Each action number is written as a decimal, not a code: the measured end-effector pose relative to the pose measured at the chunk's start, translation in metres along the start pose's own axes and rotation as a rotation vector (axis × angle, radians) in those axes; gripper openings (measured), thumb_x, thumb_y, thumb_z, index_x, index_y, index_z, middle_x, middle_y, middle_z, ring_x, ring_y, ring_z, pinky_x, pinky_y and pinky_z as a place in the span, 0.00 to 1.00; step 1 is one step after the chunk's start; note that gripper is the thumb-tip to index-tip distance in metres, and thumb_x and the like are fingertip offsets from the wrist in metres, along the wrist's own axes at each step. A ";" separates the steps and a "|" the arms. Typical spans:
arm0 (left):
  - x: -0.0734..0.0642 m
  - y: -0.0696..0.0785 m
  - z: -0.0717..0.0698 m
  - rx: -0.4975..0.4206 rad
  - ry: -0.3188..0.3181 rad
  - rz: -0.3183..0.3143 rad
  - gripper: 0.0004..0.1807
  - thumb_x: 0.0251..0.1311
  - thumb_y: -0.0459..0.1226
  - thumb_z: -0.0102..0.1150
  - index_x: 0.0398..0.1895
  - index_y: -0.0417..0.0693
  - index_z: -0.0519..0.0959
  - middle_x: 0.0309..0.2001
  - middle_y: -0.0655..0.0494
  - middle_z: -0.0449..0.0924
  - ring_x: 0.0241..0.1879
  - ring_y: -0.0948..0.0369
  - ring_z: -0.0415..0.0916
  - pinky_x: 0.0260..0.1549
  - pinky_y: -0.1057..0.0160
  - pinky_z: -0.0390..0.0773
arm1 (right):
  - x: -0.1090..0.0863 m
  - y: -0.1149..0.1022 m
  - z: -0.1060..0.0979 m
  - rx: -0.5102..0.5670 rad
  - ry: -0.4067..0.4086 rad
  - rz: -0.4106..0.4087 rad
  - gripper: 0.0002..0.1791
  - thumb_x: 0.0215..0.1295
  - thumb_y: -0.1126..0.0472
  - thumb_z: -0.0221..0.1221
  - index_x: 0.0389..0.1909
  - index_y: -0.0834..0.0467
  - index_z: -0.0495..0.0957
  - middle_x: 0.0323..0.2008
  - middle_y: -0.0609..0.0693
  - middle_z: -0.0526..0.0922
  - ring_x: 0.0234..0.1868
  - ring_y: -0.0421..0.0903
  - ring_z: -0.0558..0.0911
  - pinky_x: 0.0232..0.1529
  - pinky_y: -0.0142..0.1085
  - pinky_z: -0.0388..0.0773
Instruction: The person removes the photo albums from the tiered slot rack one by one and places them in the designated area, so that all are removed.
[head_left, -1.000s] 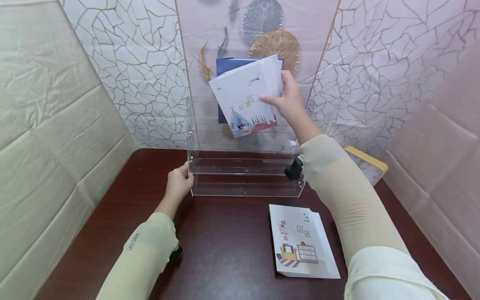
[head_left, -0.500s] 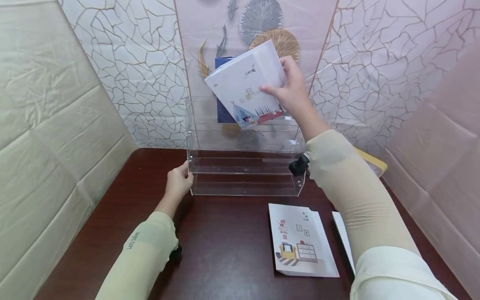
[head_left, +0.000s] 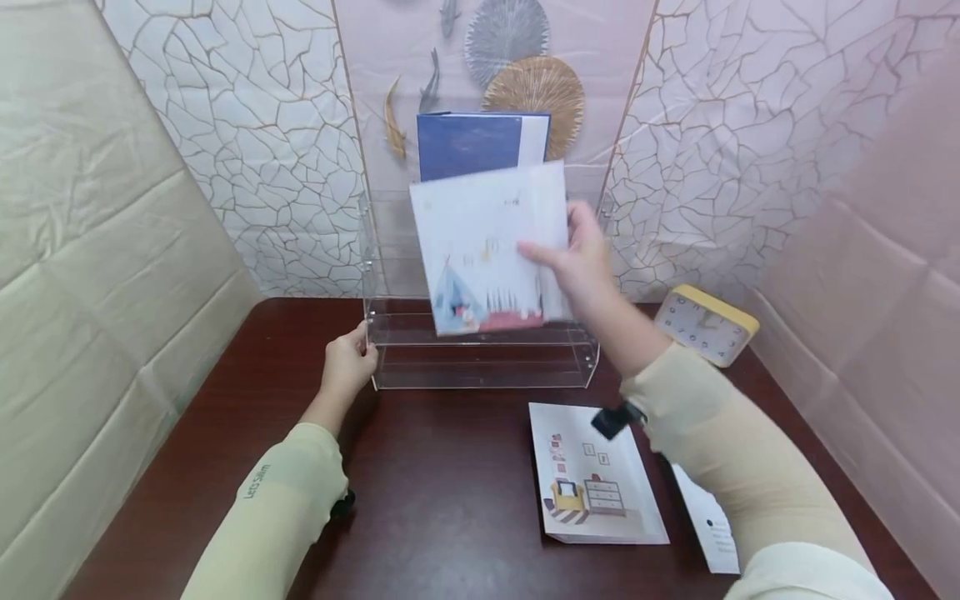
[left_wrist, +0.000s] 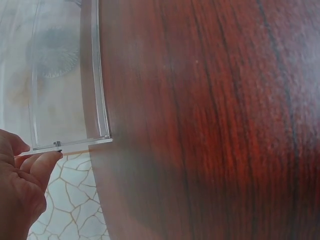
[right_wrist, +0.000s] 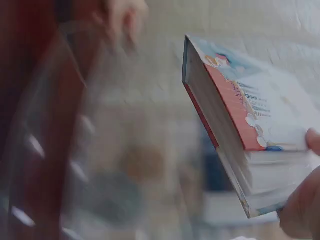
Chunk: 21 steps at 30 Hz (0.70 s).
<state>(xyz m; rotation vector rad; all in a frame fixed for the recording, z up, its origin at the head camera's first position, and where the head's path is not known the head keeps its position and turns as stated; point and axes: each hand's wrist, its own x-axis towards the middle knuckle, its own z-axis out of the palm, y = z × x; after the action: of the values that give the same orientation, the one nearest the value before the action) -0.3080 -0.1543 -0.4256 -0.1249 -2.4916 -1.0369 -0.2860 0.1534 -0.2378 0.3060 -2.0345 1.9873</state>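
Note:
My right hand [head_left: 588,258] grips a thick white book [head_left: 480,250] by its right edge, thumb on the illustrated cover and fingers behind. In the right wrist view the same book [right_wrist: 265,105] shows its page block and red-bordered cover. It is held in front of a clear acrylic rack [head_left: 480,367] of stepped tiers. A dark blue book [head_left: 468,142] stands upright in the rack's back tier, its lower part hidden by the white book. At the rack's left side my left hand [head_left: 347,367] pinches the edge of the side panel, seen also in the left wrist view [left_wrist: 25,180].
On the brown table [head_left: 442,492] at front right lies a white book [head_left: 600,479] with a furniture drawing. Beside it, partly under the right sleeve, is another white item [head_left: 708,521]. A yellow-framed clock [head_left: 707,325] stands at back right. Cloth and patterned walls enclose the table.
The right hand first raised the white book slightly, then brought it lower and turned it more upright. More of the blue book and the clock now shows. The left hand stays on the rack.

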 end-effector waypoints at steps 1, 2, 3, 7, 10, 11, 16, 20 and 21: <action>0.000 0.000 0.000 -0.003 -0.005 -0.010 0.24 0.52 0.27 0.55 0.56 0.34 0.75 0.11 0.56 0.65 0.13 0.62 0.57 0.17 0.61 0.62 | -0.011 0.008 0.003 -0.002 -0.006 0.058 0.25 0.50 0.73 0.65 0.47 0.61 0.65 0.45 0.58 0.77 0.40 0.53 0.80 0.36 0.42 0.79; 0.000 0.000 0.001 -0.005 -0.010 -0.016 0.24 0.52 0.27 0.54 0.57 0.34 0.74 0.11 0.56 0.65 0.13 0.63 0.57 0.17 0.62 0.62 | -0.022 0.017 0.006 -0.004 -0.015 0.120 0.25 0.51 0.73 0.64 0.48 0.62 0.64 0.45 0.58 0.77 0.39 0.53 0.81 0.35 0.42 0.80; 0.000 0.000 0.002 -0.008 -0.016 -0.021 0.25 0.53 0.27 0.54 0.57 0.34 0.74 0.11 0.56 0.65 0.13 0.63 0.56 0.17 0.62 0.62 | -0.033 0.026 0.009 0.000 -0.022 0.180 0.25 0.51 0.73 0.64 0.48 0.62 0.64 0.45 0.59 0.77 0.38 0.53 0.81 0.34 0.43 0.80; 0.001 -0.001 0.004 -0.011 -0.040 -0.040 0.25 0.54 0.28 0.54 0.59 0.36 0.73 0.11 0.55 0.66 0.12 0.63 0.56 0.16 0.63 0.61 | -0.077 0.063 0.019 -0.007 -0.037 0.384 0.24 0.53 0.73 0.62 0.49 0.65 0.62 0.44 0.61 0.76 0.33 0.51 0.81 0.32 0.43 0.80; 0.001 0.000 0.004 -0.018 -0.056 -0.056 0.26 0.55 0.28 0.54 0.60 0.36 0.72 0.11 0.56 0.64 0.12 0.63 0.56 0.15 0.63 0.61 | -0.108 0.089 0.024 -0.017 -0.036 0.473 0.23 0.54 0.73 0.61 0.48 0.66 0.62 0.42 0.62 0.75 0.32 0.51 0.81 0.31 0.42 0.79; 0.001 0.000 0.004 -0.016 -0.057 -0.058 0.26 0.55 0.28 0.54 0.60 0.36 0.72 0.11 0.56 0.64 0.12 0.63 0.55 0.15 0.63 0.61 | -0.118 0.098 0.026 -0.017 -0.038 0.498 0.23 0.54 0.73 0.60 0.49 0.66 0.62 0.42 0.62 0.75 0.31 0.50 0.80 0.31 0.42 0.79; 0.000 0.000 0.000 -0.015 -0.046 -0.048 0.25 0.54 0.27 0.54 0.59 0.35 0.72 0.10 0.58 0.62 0.11 0.64 0.55 0.15 0.63 0.60 | -0.156 0.127 0.035 -0.014 -0.082 0.603 0.24 0.59 0.70 0.58 0.53 0.67 0.59 0.42 0.61 0.74 0.31 0.49 0.80 0.32 0.40 0.78; -0.001 0.000 -0.001 -0.025 -0.047 -0.047 0.25 0.55 0.28 0.54 0.59 0.35 0.72 0.10 0.57 0.62 0.12 0.64 0.55 0.15 0.64 0.60 | -0.170 0.137 0.038 -0.042 -0.106 0.628 0.25 0.60 0.68 0.57 0.55 0.68 0.58 0.42 0.61 0.73 0.33 0.49 0.78 0.33 0.39 0.76; -0.001 0.000 -0.001 -0.026 -0.050 -0.048 0.25 0.55 0.28 0.54 0.59 0.34 0.72 0.11 0.57 0.62 0.12 0.64 0.55 0.14 0.64 0.60 | -0.172 0.138 0.039 -0.049 -0.103 0.632 0.26 0.61 0.68 0.57 0.56 0.68 0.58 0.42 0.61 0.72 0.33 0.49 0.78 0.33 0.39 0.76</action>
<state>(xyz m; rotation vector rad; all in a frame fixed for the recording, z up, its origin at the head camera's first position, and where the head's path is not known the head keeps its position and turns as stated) -0.3064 -0.1554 -0.4255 -0.1002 -2.5376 -1.0982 -0.1738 0.1113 -0.4268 -0.2938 -2.4588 2.2854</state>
